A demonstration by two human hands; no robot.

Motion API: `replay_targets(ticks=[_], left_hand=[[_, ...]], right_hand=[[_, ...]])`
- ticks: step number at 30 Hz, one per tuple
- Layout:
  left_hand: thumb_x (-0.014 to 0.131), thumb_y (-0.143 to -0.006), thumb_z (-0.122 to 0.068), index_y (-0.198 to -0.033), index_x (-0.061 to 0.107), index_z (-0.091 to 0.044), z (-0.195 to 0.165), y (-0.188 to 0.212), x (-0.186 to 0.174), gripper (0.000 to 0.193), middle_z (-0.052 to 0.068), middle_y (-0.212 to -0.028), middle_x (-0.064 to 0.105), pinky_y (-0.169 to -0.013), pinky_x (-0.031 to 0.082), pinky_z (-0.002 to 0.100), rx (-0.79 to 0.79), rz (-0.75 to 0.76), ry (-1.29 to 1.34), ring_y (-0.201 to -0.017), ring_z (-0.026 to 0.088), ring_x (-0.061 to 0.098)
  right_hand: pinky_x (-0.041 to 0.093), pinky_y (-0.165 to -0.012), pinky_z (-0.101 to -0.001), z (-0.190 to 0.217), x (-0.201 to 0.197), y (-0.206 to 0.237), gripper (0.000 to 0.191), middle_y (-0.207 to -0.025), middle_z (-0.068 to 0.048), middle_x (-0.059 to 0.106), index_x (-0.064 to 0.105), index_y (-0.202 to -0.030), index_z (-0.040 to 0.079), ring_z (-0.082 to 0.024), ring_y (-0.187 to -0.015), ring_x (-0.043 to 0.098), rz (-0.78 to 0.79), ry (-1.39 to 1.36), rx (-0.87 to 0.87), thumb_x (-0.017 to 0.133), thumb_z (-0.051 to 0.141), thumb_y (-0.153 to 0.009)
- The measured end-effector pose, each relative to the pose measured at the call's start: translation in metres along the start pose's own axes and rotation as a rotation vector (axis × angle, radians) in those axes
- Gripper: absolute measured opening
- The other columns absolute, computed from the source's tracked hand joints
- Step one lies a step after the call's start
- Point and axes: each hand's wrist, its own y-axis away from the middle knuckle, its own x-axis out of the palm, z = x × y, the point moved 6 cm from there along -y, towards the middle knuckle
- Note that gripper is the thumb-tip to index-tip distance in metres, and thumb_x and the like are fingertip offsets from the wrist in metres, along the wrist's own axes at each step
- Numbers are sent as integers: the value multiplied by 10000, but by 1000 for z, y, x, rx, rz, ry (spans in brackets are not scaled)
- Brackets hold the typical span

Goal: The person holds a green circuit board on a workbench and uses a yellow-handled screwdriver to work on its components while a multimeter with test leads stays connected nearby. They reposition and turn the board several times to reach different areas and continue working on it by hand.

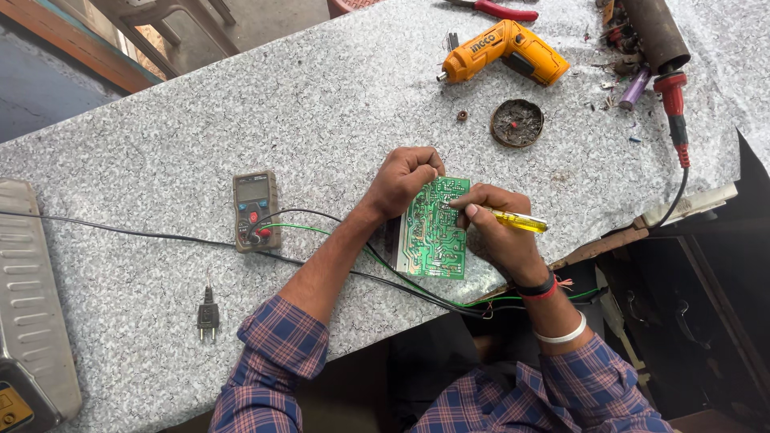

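Observation:
A green circuit board (433, 240) stands tilted on the grey speckled table (241, 112), solder side toward me. My left hand (407, 178) grips its upper left edge with fingers curled. My right hand (496, 232) holds a yellow-handled screwdriver (520, 221), its tip resting on the board's upper right area. Black and green wires (385, 273) run from under the board toward a small grey multimeter (256, 210) lying at the left.
An orange cordless screwdriver (504, 53), red-handled pliers (497, 10), a round tin of scraps (517, 123), a red soldering iron (675, 112) and a brown cylinder (654, 32) lie at the back right. A black plug (208, 315) sits near the front; a grey metal case (32, 305) at far left.

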Motion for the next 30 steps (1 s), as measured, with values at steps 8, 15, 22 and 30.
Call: replay_targets(ticks=[8,15,22,30], left_hand=[[628,-851,-143,-780,641,-16,23,3,13,146,-47,-657,551,-547,380,261,-76,119,61,-625,35,465],[657,-923,-162,-878,673,-24,28,6,1,146,-33,-776,629,-664,450,239,-25,-12,128,-737,45,536],[748,-904,-168,-997,654,-26,24,12,-5,194,23,-891,722,-763,525,245,-51,-58,159,-841,72,642],[813,-855,-197,-1006,628,-18,12,14,6,299,27,-875,715,-689,527,228,-77,34,213,-792,60,652]], right_hand=[[535,-767,-249,-19,-5,5,233,-895,-64,725,718,-1131,-42,-89,-828,659,-55,-15,49,611,124,-1006],[534,-1000,-276,-7,6,1,249,-1170,-92,718,649,-1276,-11,-130,-1115,665,-122,36,-47,623,76,-1043],[542,-1041,-317,-1,13,-1,446,-1425,-136,596,498,-1406,0,-205,-1249,626,-140,-94,-80,683,46,-1003],[561,-908,-265,-2,8,7,437,-1367,-116,619,533,-1374,-2,-149,-1116,642,-128,4,-53,696,49,-972]])
